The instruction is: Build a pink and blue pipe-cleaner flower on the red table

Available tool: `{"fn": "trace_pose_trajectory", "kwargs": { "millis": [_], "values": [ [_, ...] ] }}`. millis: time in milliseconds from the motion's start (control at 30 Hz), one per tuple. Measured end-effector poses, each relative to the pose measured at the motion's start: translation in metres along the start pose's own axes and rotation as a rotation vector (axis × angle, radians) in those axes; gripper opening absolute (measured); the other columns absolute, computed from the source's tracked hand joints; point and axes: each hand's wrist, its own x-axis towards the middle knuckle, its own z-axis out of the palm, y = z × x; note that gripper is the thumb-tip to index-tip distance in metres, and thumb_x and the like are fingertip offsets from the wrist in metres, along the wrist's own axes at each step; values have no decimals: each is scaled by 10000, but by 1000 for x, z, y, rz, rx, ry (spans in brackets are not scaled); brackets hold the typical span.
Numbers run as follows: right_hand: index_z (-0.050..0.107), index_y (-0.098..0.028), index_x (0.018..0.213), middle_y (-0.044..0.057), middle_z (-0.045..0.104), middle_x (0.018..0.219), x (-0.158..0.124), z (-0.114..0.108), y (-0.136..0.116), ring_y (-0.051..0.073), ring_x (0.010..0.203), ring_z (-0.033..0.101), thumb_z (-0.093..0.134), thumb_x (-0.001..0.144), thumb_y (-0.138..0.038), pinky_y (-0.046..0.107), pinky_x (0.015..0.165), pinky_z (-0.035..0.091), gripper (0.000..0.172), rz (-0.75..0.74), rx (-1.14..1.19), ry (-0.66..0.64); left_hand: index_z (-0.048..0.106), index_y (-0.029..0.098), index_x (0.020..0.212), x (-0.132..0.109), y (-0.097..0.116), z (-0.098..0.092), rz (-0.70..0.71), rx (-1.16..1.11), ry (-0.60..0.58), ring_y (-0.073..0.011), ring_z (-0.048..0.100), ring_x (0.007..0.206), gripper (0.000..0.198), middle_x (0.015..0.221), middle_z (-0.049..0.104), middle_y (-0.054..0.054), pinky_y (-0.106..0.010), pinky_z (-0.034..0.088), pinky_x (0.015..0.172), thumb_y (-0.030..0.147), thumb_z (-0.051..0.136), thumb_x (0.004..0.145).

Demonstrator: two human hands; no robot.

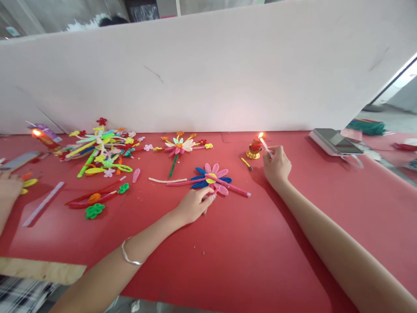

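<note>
A blue and pink pipe-cleaner flower (222, 173) with a yellow centre lies mid-table, long pink pipe-cleaner pieces (236, 188) crossing it. At its near edge, my left hand (194, 206) is closed in a pinch on a small pink pipe-cleaner piece (216, 190), partly hidden by the fingers. My right hand (277, 166) grips a thin whitish stick, which looks like a glue stick (266, 147), its tip at the flame of a red candle (256, 144). This candle stands in a gold holder (253, 154). A short yellow stub (246, 163) lies beside the holder.
Another pipe-cleaner flower (177, 147) on a green stem and a colourful pile (100, 148) lie back left. A second lit candle (45, 139) stands by another person's hand (8, 193). A grey-topped device (335, 141) with a cable sits right. A white board (195, 78) closes the back.
</note>
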Motion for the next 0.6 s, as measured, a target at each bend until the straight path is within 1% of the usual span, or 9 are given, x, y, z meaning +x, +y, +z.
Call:
{"fn": "trace_pose_trajectory", "kwargs": {
  "millis": [200, 400, 600],
  "values": [
    [536, -200, 955, 49, 635, 865, -1, -2, -2, 165, 659, 519, 405, 836, -364, 261, 553, 274, 241, 12, -21, 7, 536, 185, 878, 0, 0, 0, 2, 3, -2, -96, 503, 424, 262, 444, 502, 66, -205, 362, 517, 387, 372, 897],
    [542, -199, 961, 51, 630, 829, 0, 1, 2, 156, 616, 510, 386, 835, -346, 251, 527, 267, 248, -22, -13, 35, 539, 182, 891, 0, 1, 0, 3, -1, -4, -99, 504, 427, 271, 444, 502, 65, -208, 359, 511, 395, 371, 895],
    [524, -197, 969, 62, 646, 895, -1, -1, -1, 163, 639, 530, 367, 864, -353, 253, 524, 231, 245, 6, -36, 20, 531, 186, 886, 0, -1, 0, 4, -9, -3, -94, 503, 425, 241, 444, 504, 67, -203, 362, 515, 372, 377, 898]
  ]
}}
